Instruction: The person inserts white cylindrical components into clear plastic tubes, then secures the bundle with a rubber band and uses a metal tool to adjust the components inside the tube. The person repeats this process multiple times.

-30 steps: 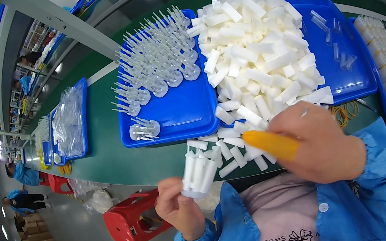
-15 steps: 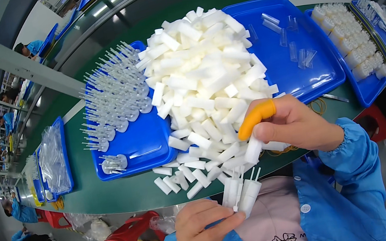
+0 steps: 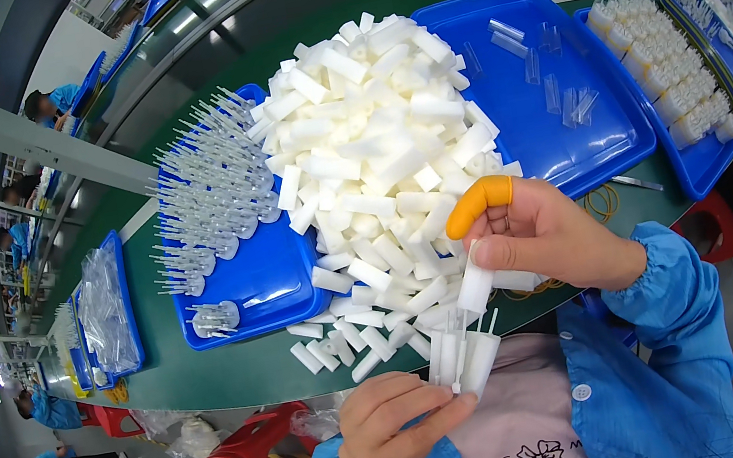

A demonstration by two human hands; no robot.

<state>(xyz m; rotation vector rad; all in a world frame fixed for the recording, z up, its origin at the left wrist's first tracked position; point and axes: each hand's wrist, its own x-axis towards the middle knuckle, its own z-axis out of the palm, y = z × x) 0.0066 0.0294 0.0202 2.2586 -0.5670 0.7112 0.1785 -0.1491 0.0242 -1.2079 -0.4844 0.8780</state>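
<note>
The left hand (image 3: 400, 425) grips a pronged holder (image 3: 481, 361); the right hand (image 3: 551, 233) pinches a foam cylinder (image 3: 475, 288) by its prongs (image 3: 493, 322). A blue tray (image 3: 277, 299) holds pronged bases (image 3: 212, 191), a second tray (image 3: 608, 148) clear tubes (image 3: 551, 94).

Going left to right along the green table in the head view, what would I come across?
Crumpled clear plastic, pronged translucent pieces, heap of white cylinders, loose clear tubes, rows of whitish pieces.
</note>
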